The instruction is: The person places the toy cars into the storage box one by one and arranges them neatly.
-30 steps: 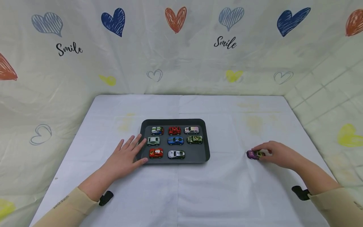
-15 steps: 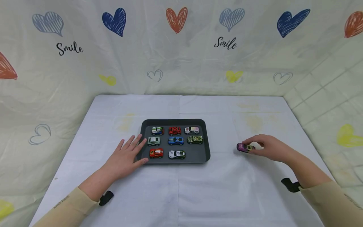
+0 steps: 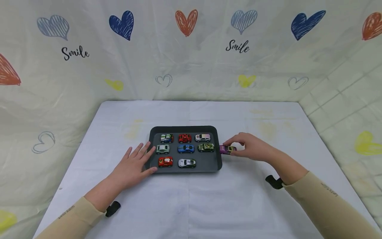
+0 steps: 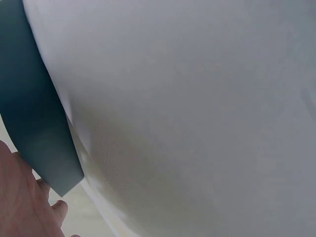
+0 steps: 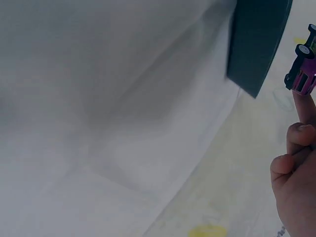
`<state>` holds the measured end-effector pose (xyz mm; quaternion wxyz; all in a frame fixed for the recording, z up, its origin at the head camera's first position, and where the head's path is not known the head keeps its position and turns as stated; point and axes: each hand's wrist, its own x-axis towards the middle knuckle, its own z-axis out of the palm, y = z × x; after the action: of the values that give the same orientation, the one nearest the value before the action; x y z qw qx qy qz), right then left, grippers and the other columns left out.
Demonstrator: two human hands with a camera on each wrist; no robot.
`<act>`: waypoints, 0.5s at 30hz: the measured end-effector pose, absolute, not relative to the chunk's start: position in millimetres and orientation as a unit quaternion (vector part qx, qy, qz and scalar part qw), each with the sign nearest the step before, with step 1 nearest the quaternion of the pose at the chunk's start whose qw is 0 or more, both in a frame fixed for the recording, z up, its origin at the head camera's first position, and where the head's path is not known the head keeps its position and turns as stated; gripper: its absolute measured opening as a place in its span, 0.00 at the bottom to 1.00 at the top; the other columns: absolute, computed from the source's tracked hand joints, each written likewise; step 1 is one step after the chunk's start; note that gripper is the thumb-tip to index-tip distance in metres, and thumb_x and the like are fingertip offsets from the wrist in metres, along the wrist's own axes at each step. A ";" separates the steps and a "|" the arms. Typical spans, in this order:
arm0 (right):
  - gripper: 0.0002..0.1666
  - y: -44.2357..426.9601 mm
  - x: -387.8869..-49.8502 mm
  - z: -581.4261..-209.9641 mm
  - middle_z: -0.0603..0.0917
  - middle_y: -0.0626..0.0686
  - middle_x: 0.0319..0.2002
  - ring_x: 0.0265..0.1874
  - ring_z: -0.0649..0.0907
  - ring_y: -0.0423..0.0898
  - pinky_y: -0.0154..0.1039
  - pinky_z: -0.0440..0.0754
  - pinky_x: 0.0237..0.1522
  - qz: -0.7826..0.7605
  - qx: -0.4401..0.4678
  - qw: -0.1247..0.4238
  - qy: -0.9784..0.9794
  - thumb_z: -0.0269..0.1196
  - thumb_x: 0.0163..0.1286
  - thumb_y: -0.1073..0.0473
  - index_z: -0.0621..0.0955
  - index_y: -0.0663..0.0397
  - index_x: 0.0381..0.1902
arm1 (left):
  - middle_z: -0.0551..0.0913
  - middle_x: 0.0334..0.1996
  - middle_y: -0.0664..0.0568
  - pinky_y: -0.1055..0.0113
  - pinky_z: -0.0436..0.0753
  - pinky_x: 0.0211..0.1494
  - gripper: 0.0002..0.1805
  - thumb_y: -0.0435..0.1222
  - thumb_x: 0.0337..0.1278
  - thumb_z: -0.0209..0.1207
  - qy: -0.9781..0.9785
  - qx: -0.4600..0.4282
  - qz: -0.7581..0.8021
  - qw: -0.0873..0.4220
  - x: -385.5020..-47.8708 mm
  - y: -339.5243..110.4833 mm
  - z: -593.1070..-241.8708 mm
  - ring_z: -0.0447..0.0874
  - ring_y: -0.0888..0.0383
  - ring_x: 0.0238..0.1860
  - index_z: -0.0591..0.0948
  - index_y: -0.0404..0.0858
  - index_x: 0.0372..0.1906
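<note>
My right hand (image 3: 253,147) pinches a purple toy car (image 3: 226,149) by its rear end, beside the right rim of a dark grey tray (image 3: 209,166). The right wrist view shows the purple car (image 5: 303,74) raised off the cloth, wheels visible, at my fingertips. With fingers spread straight, my left hand (image 3: 131,166) rests against the tray's left edge. In the left wrist view this hand (image 4: 24,202) lies by the tray's outer wall (image 4: 39,108). Toy cars stand in rows in the tray, among them a blue car (image 3: 186,148), a camouflage car (image 3: 206,147) and a white car (image 3: 187,163).
A white cloth (image 3: 191,205) covers the table. Behind it hangs a pale curtain (image 3: 203,66) printed with hearts. The front row holds a red car (image 3: 165,161) and the white one, with bare tray floor (image 3: 207,163) to their right.
My right hand has carried the purple car leftward and slightly away from me, from the right side of the table to the tray's right rim. The left hand has stayed in place.
</note>
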<state>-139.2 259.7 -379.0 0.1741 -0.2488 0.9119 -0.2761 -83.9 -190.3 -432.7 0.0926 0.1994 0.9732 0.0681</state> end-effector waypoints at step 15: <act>0.19 198.0 -148.1 -389.6 0.86 0.40 0.50 0.49 0.79 0.45 0.46 0.70 0.49 -0.179 -0.314 0.148 0.921 0.72 0.63 0.54 0.86 0.36 0.53 | 0.45 0.80 0.50 0.41 0.41 0.77 0.48 0.69 0.63 0.46 0.974 0.196 0.067 0.091 -85.3 -192.1 -439.2 0.42 0.44 0.79 0.53 0.48 0.80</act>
<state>-148.1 198.0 -389.6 0.1483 -0.3136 0.9206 -0.1791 -85.3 -192.1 -439.2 0.0908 0.1961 0.9741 0.0670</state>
